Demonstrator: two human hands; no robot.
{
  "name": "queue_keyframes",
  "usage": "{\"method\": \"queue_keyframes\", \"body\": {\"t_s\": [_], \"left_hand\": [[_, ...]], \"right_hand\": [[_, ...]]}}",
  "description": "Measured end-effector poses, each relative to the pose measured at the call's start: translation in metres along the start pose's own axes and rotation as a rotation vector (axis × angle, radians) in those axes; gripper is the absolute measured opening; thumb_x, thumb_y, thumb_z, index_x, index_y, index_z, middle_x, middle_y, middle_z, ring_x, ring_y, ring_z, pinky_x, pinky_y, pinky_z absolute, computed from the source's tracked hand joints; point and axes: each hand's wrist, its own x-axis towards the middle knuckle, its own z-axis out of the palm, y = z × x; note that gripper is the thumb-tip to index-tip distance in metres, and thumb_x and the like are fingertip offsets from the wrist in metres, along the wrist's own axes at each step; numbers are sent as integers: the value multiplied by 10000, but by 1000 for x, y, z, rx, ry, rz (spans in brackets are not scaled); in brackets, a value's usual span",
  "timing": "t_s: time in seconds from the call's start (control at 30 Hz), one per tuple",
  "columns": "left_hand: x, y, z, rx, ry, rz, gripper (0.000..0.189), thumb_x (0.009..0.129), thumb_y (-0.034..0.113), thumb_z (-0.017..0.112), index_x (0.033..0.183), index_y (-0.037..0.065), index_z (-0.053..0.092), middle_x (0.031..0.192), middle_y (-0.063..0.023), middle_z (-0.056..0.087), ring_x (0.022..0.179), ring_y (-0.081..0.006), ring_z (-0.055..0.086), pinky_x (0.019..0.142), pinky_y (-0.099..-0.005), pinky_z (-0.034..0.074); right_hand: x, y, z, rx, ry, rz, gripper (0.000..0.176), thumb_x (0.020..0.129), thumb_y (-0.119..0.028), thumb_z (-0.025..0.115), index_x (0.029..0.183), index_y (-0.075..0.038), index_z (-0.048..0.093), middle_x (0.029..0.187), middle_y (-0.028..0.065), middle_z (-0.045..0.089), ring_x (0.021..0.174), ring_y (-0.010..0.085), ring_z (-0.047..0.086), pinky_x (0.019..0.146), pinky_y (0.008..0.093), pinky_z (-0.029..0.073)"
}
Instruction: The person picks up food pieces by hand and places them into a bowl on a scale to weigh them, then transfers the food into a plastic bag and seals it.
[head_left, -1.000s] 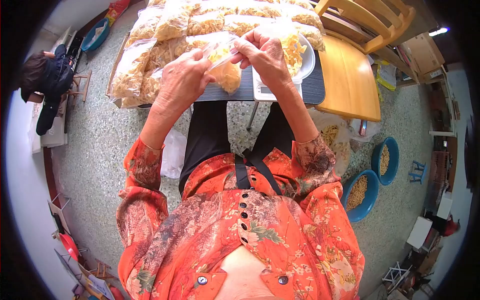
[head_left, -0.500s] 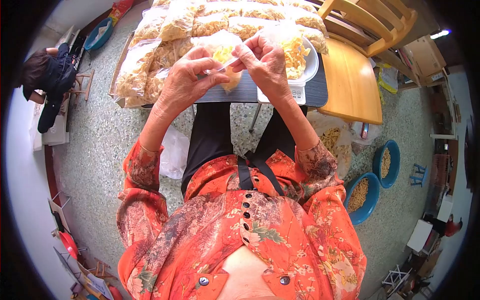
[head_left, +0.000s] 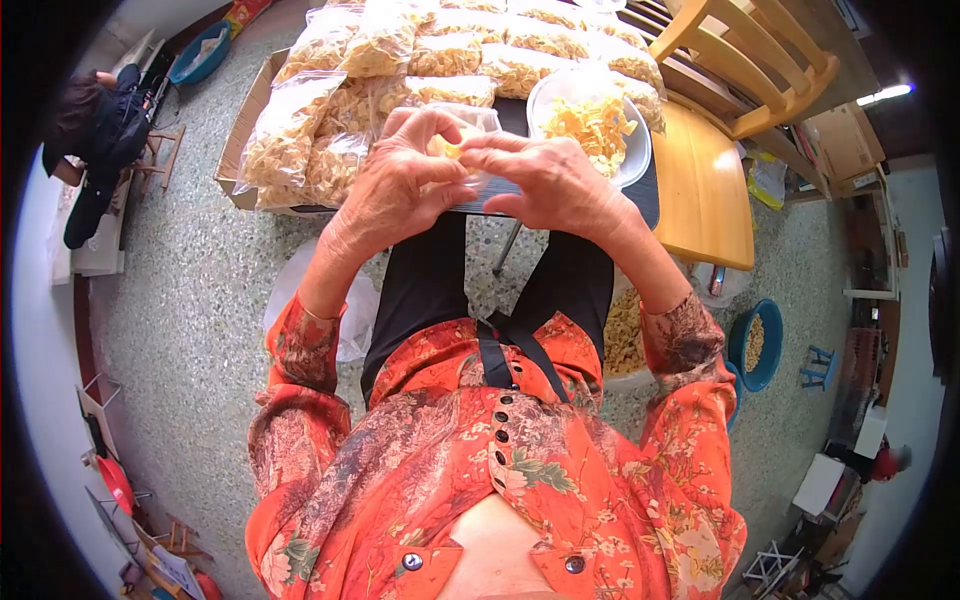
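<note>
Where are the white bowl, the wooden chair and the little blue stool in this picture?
White bowl (head_left: 637,152): head view, bare inner wall at its right.
Wooden chair (head_left: 704,185): head view, middle of the seat.
Blue stool (head_left: 819,368): head view, around its middle.

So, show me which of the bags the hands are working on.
The clear bag between the left hand and right hand; the other bags lie packed together beyond and to the left.

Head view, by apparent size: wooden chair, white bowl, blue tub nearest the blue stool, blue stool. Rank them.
Largest to smallest:
1. Wooden chair
2. White bowl
3. Blue tub
4. Blue stool
</note>
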Motion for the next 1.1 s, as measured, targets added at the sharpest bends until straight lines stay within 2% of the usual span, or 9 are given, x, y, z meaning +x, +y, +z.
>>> {"method": "queue_keyframes", "body": {"t_s": [0.13, 0.23, 0.27, 0.4, 0.57, 0.7, 0.73, 0.83, 1.1], "left_hand": [[-8, 0, 14, -122, 98, 69, 230, 691, 92, 840, 896, 89, 736, 1140, -104, 640, 1100, -347, 563, 925, -430, 483], [-13, 4, 22, -169, 183, 61, 208, 688, 76, 835, 868, 84, 731, 1170, -112, 637, 1115, -346, 561, 931, -424, 482], [-15, 3, 24, -177, 165, 47, 187, 685, 60, 830, 838, 75, 723, 1193, -121, 633, 1133, -345, 558, 942, -421, 480], [-22, 0, 31, -274, 158, 3, 147, 765, 101, 814, 884, 56, 739, 1250, -151, 621, 1181, -339, 541, 1015, -436, 425], [-22, 4, 29, -297, 204, -15, 158, 718, 66, 822, 837, 48, 720, 1220, -161, 622, 1165, -349, 549, 976, -433, 462], [-20, 10, 27, -273, 269, -34, 181, 687, 41, 829, 829, 51, 719, 1196, -158, 625, 1158, -350, 551, 953, -426, 483], [-18, 13, 19, -190, 264, -18, 159, 725, 44, 814, 858, 45, 727, 1190, -158, 626, 1151, -349, 552, 957, -423, 483], [-15, 13, 10, -91, 300, -113, 121, 765, 51, 792, 865, 33, 726, 1185, -157, 627, 1132, -348, 554, 954, -427, 482], [-3, 16, 7, 57, 200, -176, 158, 786, 132, 805, 854, 29, 706, 925, -113, 637, 956, -320, 585, 810, -419, 501]], "right_hand": [[15, 7, 9, -118, -267, -6, 518, 704, -190, 844, 1155, -91, 609, 1083, 120, 687, 945, 337, 694, 774, 434, 569], [19, 21, 18, -46, -267, -128, 556, 688, -210, 854, 1172, -102, 606, 1016, 138, 703, 937, 342, 696, 767, 435, 571], [31, 1, 2, -82, -480, 7, 510, 709, -264, 857, 1122, -78, 623, 985, 145, 707, 935, 368, 690, 780, 473, 561], [51, -10, -1, -232, -725, 95, 408, 731, -333, 835, 1039, -117, 678, 950, 106, 724, 897, 315, 710, 744, 425, 580], [60, -10, 13, -198, -633, 42, 385, 745, -410, 812, 988, -133, 698, 916, 84, 723, 870, 279, 717, 730, 406, 583], [55, -2, 11, -209, -658, 115, 349, 762, -312, 790, 1053, -143, 697, 921, 110, 717, 880, 311, 711, 733, 425, 574], [48, -1, 9, -78, -410, 27, 293, 798, -228, 758, 1069, -133, 702, 900, 128, 713, 871, 330, 705, 741, 436, 564], [39, 12, 2, 0, -122, -82, 258, 810, -136, 745, 1053, -80, 681, 880, 136, 704, 827, 352, 702, 727, 424, 570], [34, 30, -9, 154, 155, -16, 78, 858, -134, 740, 885, -64, 719, 851, 123, 698, 783, 320, 699, 707, 385, 561]]}}
